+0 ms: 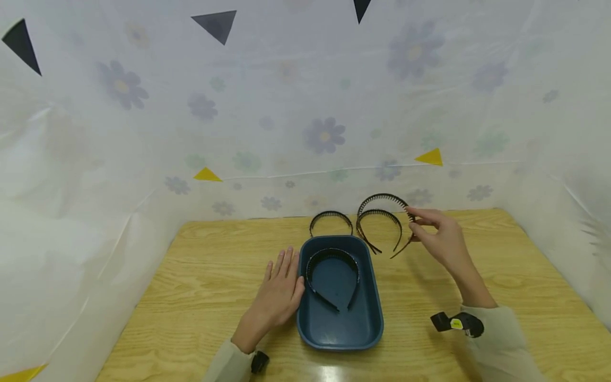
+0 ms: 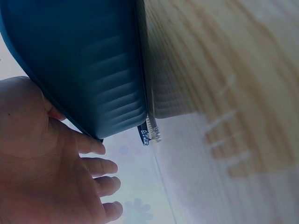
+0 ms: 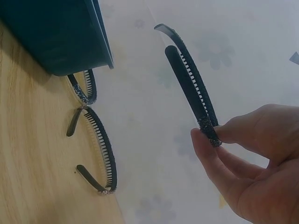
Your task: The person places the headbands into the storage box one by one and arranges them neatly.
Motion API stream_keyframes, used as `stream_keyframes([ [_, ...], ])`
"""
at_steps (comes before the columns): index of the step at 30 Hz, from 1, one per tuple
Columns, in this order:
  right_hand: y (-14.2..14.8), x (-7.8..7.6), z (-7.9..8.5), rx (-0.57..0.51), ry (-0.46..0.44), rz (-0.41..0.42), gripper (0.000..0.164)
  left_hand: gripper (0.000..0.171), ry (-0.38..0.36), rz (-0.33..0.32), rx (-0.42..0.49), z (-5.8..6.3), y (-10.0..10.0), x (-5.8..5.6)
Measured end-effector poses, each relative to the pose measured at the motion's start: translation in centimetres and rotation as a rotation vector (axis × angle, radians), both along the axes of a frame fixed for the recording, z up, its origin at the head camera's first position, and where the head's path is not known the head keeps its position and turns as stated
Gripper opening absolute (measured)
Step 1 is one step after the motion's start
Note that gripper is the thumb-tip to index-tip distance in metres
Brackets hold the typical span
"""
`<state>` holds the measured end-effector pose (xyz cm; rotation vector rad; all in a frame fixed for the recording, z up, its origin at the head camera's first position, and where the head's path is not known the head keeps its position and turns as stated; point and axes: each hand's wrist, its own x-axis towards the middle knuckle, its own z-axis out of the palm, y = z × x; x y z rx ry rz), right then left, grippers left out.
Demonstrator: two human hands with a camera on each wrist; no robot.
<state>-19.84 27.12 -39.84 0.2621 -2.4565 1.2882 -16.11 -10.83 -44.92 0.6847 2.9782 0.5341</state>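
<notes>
My right hand [image 1: 441, 239] pinches a black toothed headband [image 3: 194, 84] between thumb and fingers, held up in the air to the right of the blue tray [image 1: 374, 318]. Glittery trim shows near the pinched part in the right wrist view. My left hand [image 1: 279, 292] lies with straight fingers against the tray's left rim; in the left wrist view its palm and fingers [image 2: 105, 184] show beside the tray wall. Inside the tray lies one black headband [image 1: 357, 268]. Behind the held headband, another headband [image 3: 110, 163] rests on the table.
One more headband [image 1: 331, 214] sits just behind the tray's far rim, partly hidden by it. The wooden table [image 1: 200, 286] ends at a flower-patterned white curtain [image 1: 267, 132], with similar white sheeting on both sides.
</notes>
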Motion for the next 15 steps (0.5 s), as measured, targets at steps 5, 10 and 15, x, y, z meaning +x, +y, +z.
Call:
stream_keyframes([
  [5, -0.6, 0.0, 0.1, 0.002, 0.011, 0.016, 0.038, 0.06, 0.001, -0.001, 0.001, -0.1, 0.0, 0.0],
  [10, -1.1, 0.0, -0.1, 0.001, 0.048, 0.033, 0.037, 0.06, 0.006, -0.004, 0.0, -0.1, -0.1, 0.0],
  [15, -1.8, 0.1, 0.1, 0.002, 0.059, 0.046, 0.036, 0.06, 0.01, -0.004, 0.001, -0.2, 0.0, -0.1],
])
